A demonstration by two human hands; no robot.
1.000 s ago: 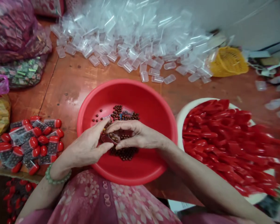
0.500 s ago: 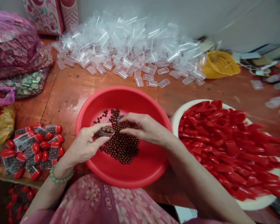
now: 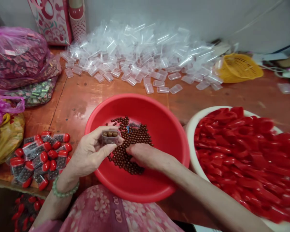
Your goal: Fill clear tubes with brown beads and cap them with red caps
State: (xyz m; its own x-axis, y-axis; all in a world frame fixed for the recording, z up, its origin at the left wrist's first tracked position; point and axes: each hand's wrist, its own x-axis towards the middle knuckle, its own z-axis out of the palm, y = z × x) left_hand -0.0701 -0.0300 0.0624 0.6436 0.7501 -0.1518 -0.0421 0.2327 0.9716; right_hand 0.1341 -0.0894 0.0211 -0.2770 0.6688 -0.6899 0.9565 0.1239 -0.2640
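Note:
My left hand grips a small clear container with brown balls inside, its open end facing up, over the left side of a red basin. Down among the brown balls in the basin is my right hand, its fingers bent and their tips hidden, so what they hold cannot be made out. Another clear container lies among the balls beside a small blue piece.
Clear empty containers are heaped along the wall, beside a yellow basket. A white tub of red caps stands right. Filled red-capped containers and stuffed plastic bags are at left.
My right hand has moved down into the balls. My left hand still has the container, now turned more upright. The whole view has shifted slightly, and the balls in the basin have spread rightward.

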